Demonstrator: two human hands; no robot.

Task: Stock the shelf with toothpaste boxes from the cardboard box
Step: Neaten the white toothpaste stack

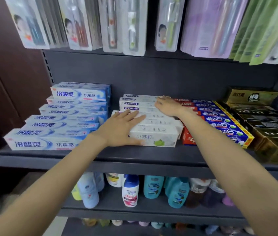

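Both hands rest on the stack of white rectangular toothpaste cartons (153, 126) at the middle of the dark grey metal shelf (90, 160). I hold my left hand (120, 127) flat, fingers straight, pressing the near left cartons; my right hand (167, 106) lies spread and relaxed over the far right ones, gripping nothing. Blue-and-white toothpaste cartons (63, 120) fill the left, red-and-blue cartons (218, 121) and black-and-gold cartons (264, 126) the right. I judge the white row nearly stocked and being squared up. No cardboard supply box is in view, so what remains I cannot tell.
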